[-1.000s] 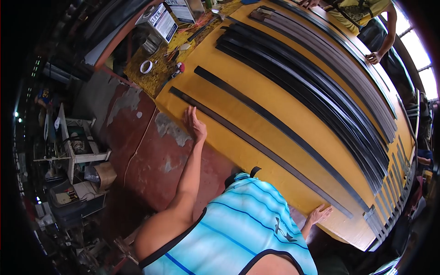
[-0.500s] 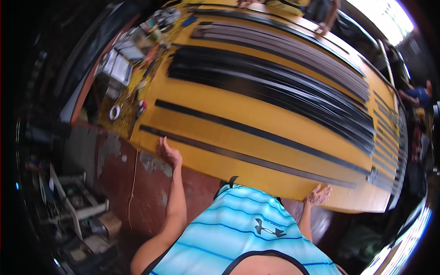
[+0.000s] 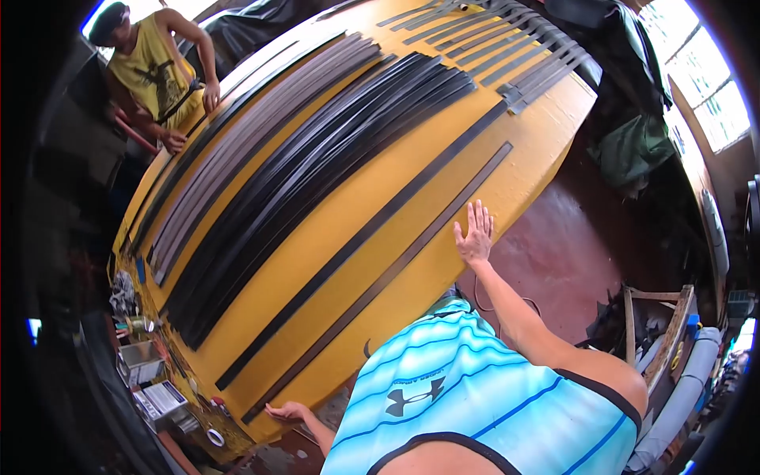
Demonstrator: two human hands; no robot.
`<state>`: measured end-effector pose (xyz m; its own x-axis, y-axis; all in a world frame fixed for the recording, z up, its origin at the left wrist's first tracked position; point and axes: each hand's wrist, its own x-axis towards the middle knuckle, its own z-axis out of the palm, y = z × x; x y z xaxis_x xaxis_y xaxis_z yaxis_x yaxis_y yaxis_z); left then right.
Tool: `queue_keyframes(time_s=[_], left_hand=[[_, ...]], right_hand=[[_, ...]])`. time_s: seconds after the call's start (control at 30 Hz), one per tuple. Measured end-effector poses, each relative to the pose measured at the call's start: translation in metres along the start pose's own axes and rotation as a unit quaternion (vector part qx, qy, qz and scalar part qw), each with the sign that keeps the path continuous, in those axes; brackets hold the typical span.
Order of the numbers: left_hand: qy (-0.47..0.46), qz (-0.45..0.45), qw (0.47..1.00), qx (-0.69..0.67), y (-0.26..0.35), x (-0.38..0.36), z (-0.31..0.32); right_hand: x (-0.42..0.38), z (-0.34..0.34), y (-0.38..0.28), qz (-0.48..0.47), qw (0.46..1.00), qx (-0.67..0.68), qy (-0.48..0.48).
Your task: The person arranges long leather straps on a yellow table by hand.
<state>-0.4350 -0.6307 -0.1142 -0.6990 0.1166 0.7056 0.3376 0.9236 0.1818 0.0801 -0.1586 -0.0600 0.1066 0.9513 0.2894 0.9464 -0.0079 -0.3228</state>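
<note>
A long yellow table point(image 3: 443, 261) carries many long dark strips laid side by side. The nearest strip point(image 3: 380, 279) lies alone along the near edge, with a second single strip point(image 3: 372, 229) just beyond it. My right hand point(image 3: 475, 233) lies flat with fingers spread on the yellow surface, right beside the nearest strip. My left hand point(image 3: 285, 410) rests, fingers apart, at the table's edge close to that strip's other end. Neither hand holds anything. My striped blue shirt fills the bottom of the view.
A thick bundle of black strips point(image 3: 317, 182) and a greyer bundle point(image 3: 261, 127) cover the far half. Another person in a yellow top point(image 3: 154, 67) stands at the far side, hands on the strips. Tools and tape point(image 3: 214, 435) clutter the left end. Red floor point(image 3: 586, 245) lies right.
The view has swung round strongly, so the table now runs diagonally. My right hand has moved up onto the surface beside the nearest strip. My left hand stays at the table's edge.
</note>
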Motion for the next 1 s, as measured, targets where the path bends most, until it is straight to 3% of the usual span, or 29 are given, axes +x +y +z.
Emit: queue_keyframes(time_s=[0.07,0.1,0.13,0.2,0.23,0.37,0.43,0.47,0.6,0.67,0.73,0.8,0.9,1.0], left_hand=[[-0.044,-0.019,0.999,0.020,-0.006,0.004,0.001],[-0.065,-0.041,0.996,0.034,-0.007,0.006,0.002],[-0.087,-0.120,0.987,0.054,0.014,0.009,-0.011],[-0.031,-0.168,0.985,0.038,0.040,0.015,-0.020],[-0.017,-0.187,0.981,0.036,0.060,0.018,-0.025],[0.023,-0.140,0.987,-0.070,0.197,0.010,-0.042],[0.002,-0.066,0.972,-0.226,0.276,0.000,-0.030],[-0.060,-0.025,0.968,-0.244,0.332,0.001,-0.038],[-0.288,0.099,0.852,-0.425,0.563,-0.021,-0.080],[-0.393,0.205,0.748,-0.493,0.658,-0.032,-0.102],[-0.481,0.232,0.651,-0.540,0.748,-0.042,-0.126],[-0.519,0.288,0.592,-0.546,0.823,-0.056,-0.138],[-0.503,0.406,0.545,-0.534,0.940,-0.099,-0.126],[-0.519,0.458,0.532,-0.488,1.022,-0.131,-0.116]], right_hand=[[0.007,-0.014,-0.001,0.015,0.999,0.022,-0.042],[0.016,-0.023,-0.002,0.000,0.999,0.045,0.013],[0.030,-0.027,0.007,0.004,0.999,0.049,0.017],[0.070,-0.035,0.040,0.027,0.990,0.138,-0.019],[0.092,-0.037,0.055,-0.008,0.991,0.122,0.060],[0.188,-0.030,0.152,0.036,0.986,0.138,0.081],[0.235,-0.020,0.194,0.050,0.982,0.155,0.098],[0.254,-0.017,0.204,0.057,0.981,0.161,0.097],[0.291,-0.008,0.227,0.119,0.982,0.135,0.052],[0.290,0.000,0.222,0.090,0.986,0.033,0.134],[0.288,-0.004,0.220,0.089,0.985,0.044,0.140],[0.289,-0.009,0.217,0.129,0.983,0.077,0.109],[0.296,-0.020,0.218,0.143,0.979,0.102,0.102],[0.291,-0.017,0.212,0.135,0.977,0.108,0.124]])
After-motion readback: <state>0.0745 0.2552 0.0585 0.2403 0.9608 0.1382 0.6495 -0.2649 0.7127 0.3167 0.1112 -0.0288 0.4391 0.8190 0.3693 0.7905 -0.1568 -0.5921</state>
